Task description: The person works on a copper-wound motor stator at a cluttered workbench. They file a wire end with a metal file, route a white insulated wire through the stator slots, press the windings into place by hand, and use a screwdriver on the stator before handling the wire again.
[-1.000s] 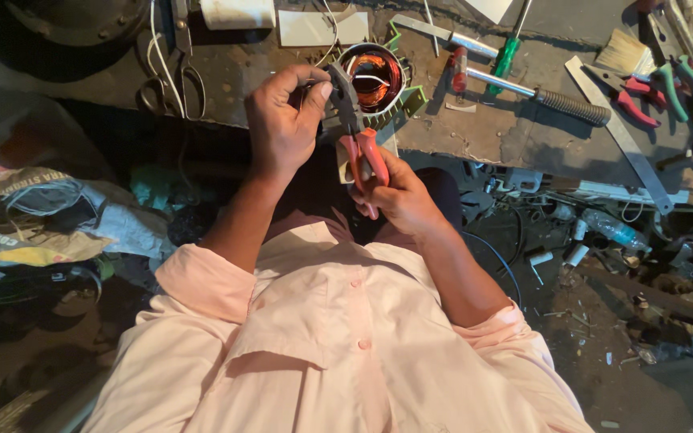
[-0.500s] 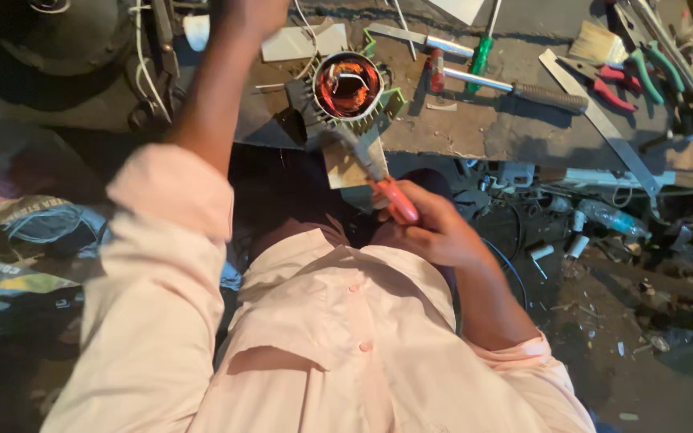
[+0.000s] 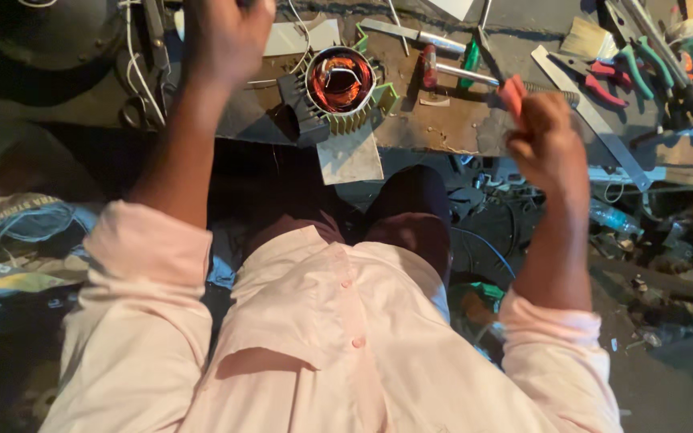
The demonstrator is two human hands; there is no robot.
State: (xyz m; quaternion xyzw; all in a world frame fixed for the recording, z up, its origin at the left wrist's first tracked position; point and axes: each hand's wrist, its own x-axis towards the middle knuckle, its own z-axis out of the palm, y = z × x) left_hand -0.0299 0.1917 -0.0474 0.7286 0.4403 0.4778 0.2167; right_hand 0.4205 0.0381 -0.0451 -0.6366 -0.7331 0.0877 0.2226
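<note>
Gripping red-handled pliers (image 3: 512, 92) in a closed fist, the right hand (image 3: 545, 143) hangs past the workbench edge (image 3: 443, 148). The left hand (image 3: 226, 36) reaches over the bench, its grip indiscernible; motor stator (image 3: 340, 84) sits between, untouched.

The left hand (image 3: 226, 36) blurs against the top edge, its grip unreadable.

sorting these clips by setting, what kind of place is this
Most likely a small motor-repair workshop. A stator with copper windings sits on a worn bench strewn with pliers, a screwdriver and scrap. The right hand grips a red-handled tool.
</note>
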